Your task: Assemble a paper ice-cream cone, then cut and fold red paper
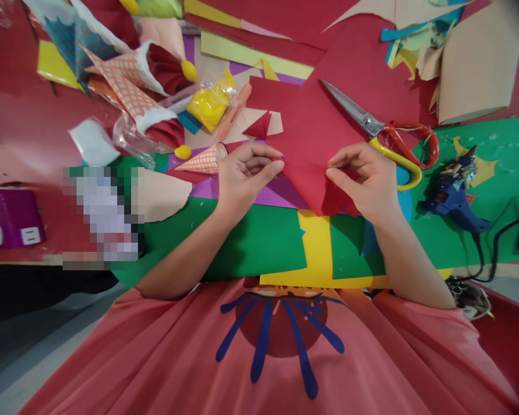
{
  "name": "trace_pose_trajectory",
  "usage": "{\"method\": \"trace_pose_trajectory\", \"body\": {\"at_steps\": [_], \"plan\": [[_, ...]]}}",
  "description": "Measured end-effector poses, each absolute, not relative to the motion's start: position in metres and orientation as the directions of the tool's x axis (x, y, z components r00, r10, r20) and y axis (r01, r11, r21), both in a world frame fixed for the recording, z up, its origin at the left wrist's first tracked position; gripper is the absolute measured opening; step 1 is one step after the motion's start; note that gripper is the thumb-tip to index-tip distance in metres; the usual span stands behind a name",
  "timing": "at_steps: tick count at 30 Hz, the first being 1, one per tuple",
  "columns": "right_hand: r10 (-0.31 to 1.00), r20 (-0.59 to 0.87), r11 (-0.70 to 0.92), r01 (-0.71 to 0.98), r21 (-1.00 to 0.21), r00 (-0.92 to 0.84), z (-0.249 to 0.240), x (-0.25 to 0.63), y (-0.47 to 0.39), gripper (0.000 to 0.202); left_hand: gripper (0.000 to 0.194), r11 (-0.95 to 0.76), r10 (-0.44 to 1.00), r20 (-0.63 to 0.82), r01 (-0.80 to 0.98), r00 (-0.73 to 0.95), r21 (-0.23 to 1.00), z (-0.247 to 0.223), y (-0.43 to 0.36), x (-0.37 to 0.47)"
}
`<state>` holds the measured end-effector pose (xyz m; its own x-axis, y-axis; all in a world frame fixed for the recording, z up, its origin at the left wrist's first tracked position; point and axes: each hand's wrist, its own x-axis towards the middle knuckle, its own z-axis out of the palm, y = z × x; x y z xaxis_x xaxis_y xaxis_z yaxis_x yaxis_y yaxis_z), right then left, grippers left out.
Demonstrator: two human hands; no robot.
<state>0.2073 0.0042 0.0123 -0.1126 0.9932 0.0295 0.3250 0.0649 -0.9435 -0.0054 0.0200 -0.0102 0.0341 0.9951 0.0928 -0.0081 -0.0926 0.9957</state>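
Observation:
My left hand (248, 170) is closed in a pinch over the left part of a large red sheet (303, 127); what its fingertips hold, if anything, blends into the red behind. Across from it, my right hand (365, 181) pinches a darker red piece of paper (339, 196) that hangs in folds below the fingers. A small checkered paper cone (203, 159) lies beside my left wrist. Scissors (369, 123) with one red and one yellow handle rest on the red sheet, just beyond my right hand.
At right, a blue glue gun (454, 196) with a cord lies on green sheeting (220, 242). Finished-looking paper cones (134, 109) and a yellow packet (211, 104) are at upper left. A beige rolled sheet (478, 66) stands upper right; a purple box (12, 219) sits far left.

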Motion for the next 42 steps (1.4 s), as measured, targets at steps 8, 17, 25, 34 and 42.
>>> {"method": "trace_pose_trajectory", "body": {"at_steps": [8, 17, 25, 34, 42], "plan": [[0.993, 0.034, 0.07, 0.331, -0.941, -0.114, 0.0138, 0.2069, 0.0034, 0.007, 0.021, -0.089, 0.994, 0.09, -0.033, 0.056, 0.996, -0.0107, 0.0205, -0.0055], [0.993, 0.025, 0.061, 0.319, -0.946, -0.116, 0.0166, 0.2068, 0.0019, 0.006, 0.023, -0.142, 0.99, 0.141, 0.016, 0.029, 0.99, -0.0091, 0.0195, -0.0057], [0.992, 0.006, 0.046, 0.31, -0.95, -0.127, 0.0173, 0.206, 0.0009, 0.007, 0.023, -0.104, 0.994, 0.104, 0.003, 0.022, 0.995, -0.007, 0.0167, -0.0053], [0.994, -0.003, 0.032, 0.314, -0.949, -0.111, 0.0152, 0.2081, 0.0018, 0.009, 0.036, -0.005, 0.992, 0.015, -0.078, 0.128, 0.997, -0.0077, 0.0152, -0.0044], [0.993, 0.059, 0.088, 0.317, -0.944, -0.102, 0.018, 0.2054, -0.0004, 0.007, 0.036, -0.029, 0.992, 0.032, -0.024, 0.122, 0.999, -0.0035, 0.0152, -0.0013]]}}
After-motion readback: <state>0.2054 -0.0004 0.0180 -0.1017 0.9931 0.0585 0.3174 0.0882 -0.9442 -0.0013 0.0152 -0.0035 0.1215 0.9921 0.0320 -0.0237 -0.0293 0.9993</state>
